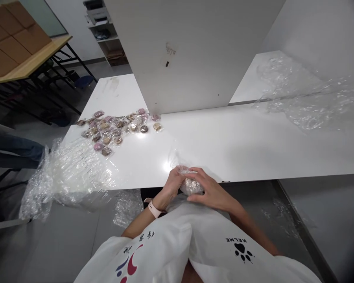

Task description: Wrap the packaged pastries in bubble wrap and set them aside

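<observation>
Close to my body, at the table's front edge, both hands hold a clear plastic bag (191,186) with pale, shiny contents I cannot make out. My left hand (174,181) is closed on the bag's gathered upper part. The fingers of my right hand (209,190) curve around its other side. A loose flap of film stands up beyond my fingertips. On the table's left part lie several small wrapped pieces (118,126), brown, tan and pink, each in clear film, apart from my hands.
A heap of clear plastic film (76,169) hangs over the left front corner of the white table (242,145). More film (309,98) lies at the right. An upright white panel (191,59) rises behind the table. A person's legs (14,147) show at the far left.
</observation>
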